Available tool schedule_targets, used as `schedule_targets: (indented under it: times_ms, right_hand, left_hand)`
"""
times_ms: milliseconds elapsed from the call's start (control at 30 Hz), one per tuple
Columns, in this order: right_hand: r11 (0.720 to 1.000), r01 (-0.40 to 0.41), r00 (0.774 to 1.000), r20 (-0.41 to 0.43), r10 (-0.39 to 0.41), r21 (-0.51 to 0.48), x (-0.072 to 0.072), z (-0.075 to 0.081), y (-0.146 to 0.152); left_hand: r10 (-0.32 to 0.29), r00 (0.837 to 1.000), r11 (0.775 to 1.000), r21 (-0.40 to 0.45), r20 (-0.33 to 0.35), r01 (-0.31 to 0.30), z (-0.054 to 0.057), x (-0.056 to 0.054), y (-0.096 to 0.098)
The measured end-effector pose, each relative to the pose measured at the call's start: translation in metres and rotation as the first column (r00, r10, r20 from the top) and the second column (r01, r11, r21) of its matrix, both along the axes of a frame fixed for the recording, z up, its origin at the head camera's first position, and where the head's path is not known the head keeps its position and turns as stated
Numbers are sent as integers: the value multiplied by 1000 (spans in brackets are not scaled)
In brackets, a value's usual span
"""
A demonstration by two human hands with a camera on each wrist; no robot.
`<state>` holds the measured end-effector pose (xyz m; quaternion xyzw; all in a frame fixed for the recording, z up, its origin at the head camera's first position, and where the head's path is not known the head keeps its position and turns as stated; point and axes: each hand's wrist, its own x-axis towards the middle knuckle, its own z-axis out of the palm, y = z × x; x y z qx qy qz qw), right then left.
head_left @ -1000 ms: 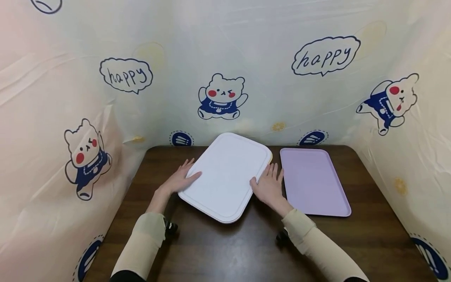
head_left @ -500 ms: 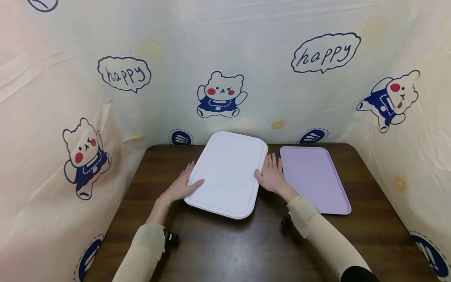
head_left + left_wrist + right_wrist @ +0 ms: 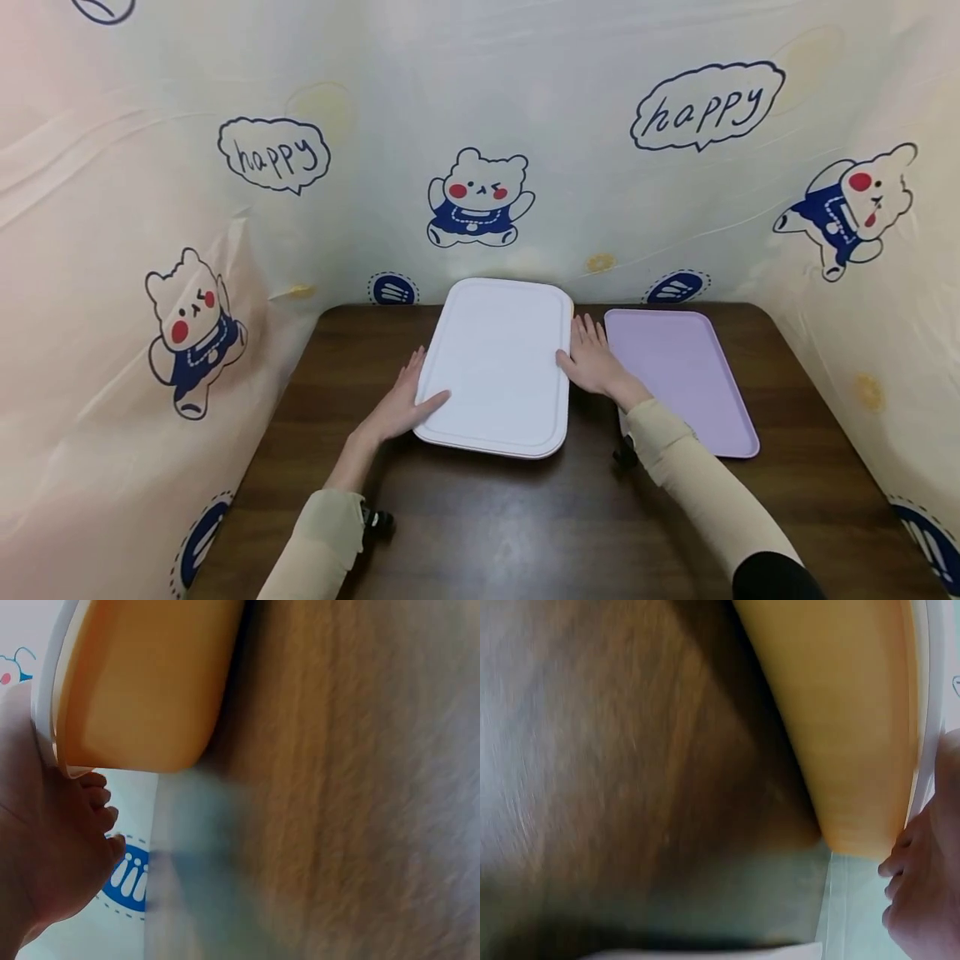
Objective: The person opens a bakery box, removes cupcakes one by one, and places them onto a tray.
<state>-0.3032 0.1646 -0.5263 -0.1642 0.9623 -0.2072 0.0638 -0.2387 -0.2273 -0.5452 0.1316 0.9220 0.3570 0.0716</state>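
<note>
Flanking the orange storage box (image 3: 146,686): both hands on, lid on

Storage box looks to be resting on the wood-grain table (image 3: 487,517), long sides running away from the person. White lid (image 3: 495,367) covers its top, seated along the parts of the rim that show; contents hidden.

Progress, my judgement: placement approx. done. Box lies nearly square to the table, w/ only a slight skew left. Hands aren't off it yet, & nothing's opened.

L hand (image 3: 397,406) is at the box's left side: fingers fairly straight, slightly spread, thumb laid over the lid's edge. R hand (image 3: 592,358) mirrors it at the box's right side, fingers extended, thumb on the lid's rim. Both hands look open-ish & touching, not wrapped round; how hard they press, can't tell.

Around: lilac tray (image 3: 675,367) lies flat just right of the box, strip of table btwn. R sleeve (image 3: 705,483) crosses above the tray, hiding its near-left corner. Cartoon-bear curtain (image 3: 495,100) hangs just beyond the box's far end. So prob. limited room to shift the box rightward or back. Dark wrist cam (image 3: 379,523) on the left arm sits nearer the person than the box; not in the way, I'd say.
</note>
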Motion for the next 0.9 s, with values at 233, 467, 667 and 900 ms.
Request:
schedule_targets:
  times_ms: [233,467,667,900]
  right_hand:
    - [999,-33,999,25,32,22,-9,1,14]
    - [998,-61,998,15,61,11,-14,1,19]
    - [996,-81,997,8,81,25,-19,1,24]
    - [995,-96,995,7,96,40,-24,0,29]
  left_hand:
    - [-45,995,998,40,-88,49,-8,3,9]
    - [-18,996,997,-72,-82,12,-2,9,21]
    - [-19,996,997,-76,-83,13,-1,13,27]
    - [-24,997,998,-61,-68,20,1,17,32]
